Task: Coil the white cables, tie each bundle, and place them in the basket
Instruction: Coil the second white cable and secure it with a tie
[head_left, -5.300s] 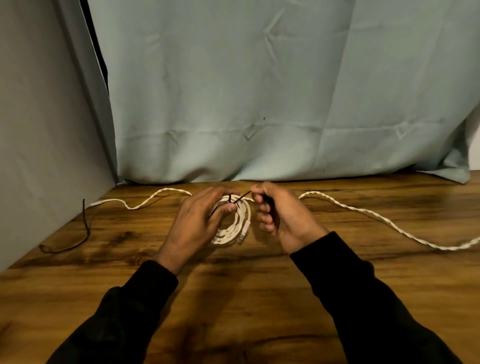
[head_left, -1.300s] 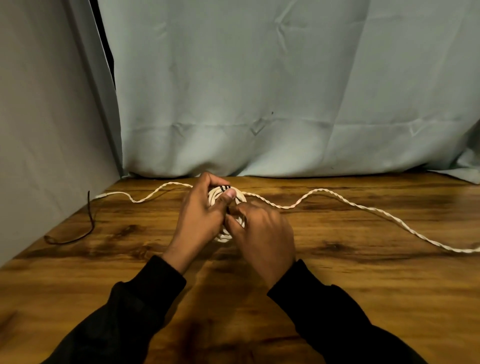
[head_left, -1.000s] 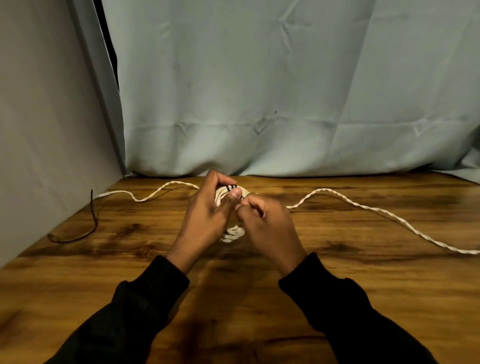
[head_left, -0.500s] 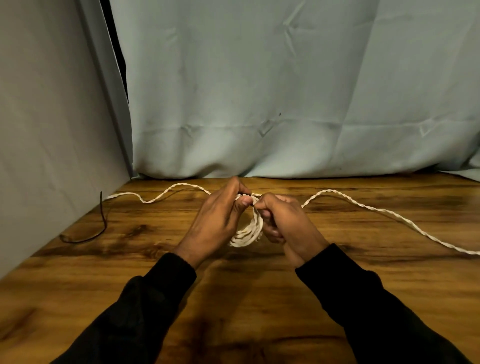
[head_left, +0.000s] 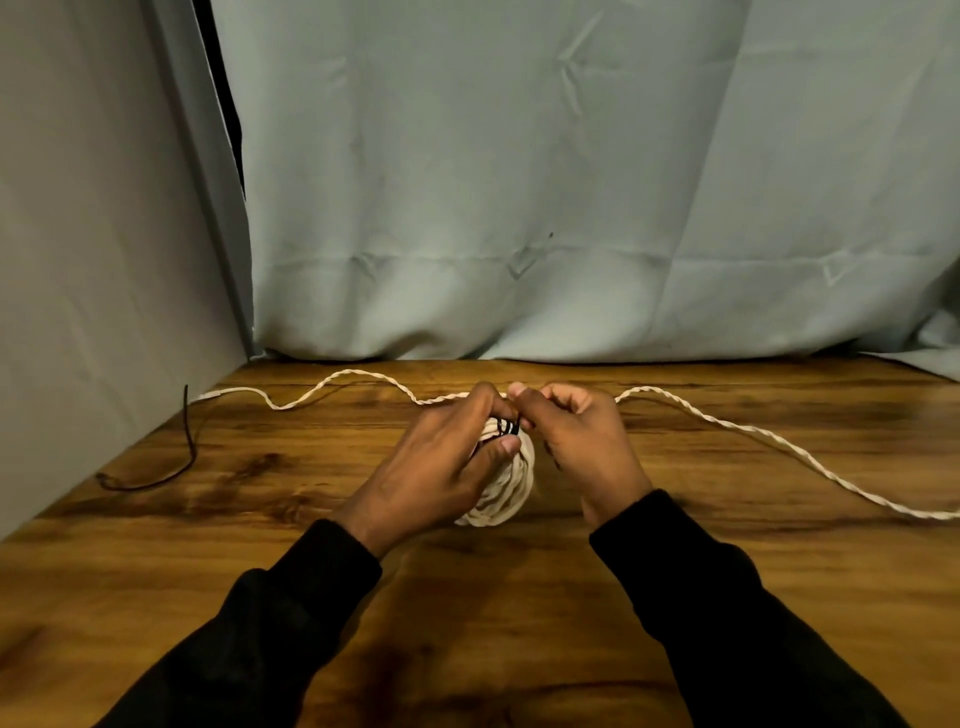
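A coiled white cable bundle (head_left: 506, 486) stands between my hands at the middle of the wooden table (head_left: 467, 597). Thin black tie turns (head_left: 508, 427) wrap its upper end. My left hand (head_left: 441, 467) grips the bundle, thumb pressed on its side. My right hand (head_left: 576, 441) pinches the black tie at the top of the coil with curled fingers. A second white twisted cable (head_left: 753, 434) lies loose across the back of the table, running from the far left to the right edge. No basket is in view.
A spare black tie (head_left: 161, 473) lies by the left wall. A grey panel (head_left: 104, 260) closes the left side. A pale blue curtain (head_left: 571, 182) hangs behind the table's back edge.
Over the last seconds the black tie went round the coil. The bundle has tipped from flat to nearly upright, and my right hand has moved up to the tie at the top.
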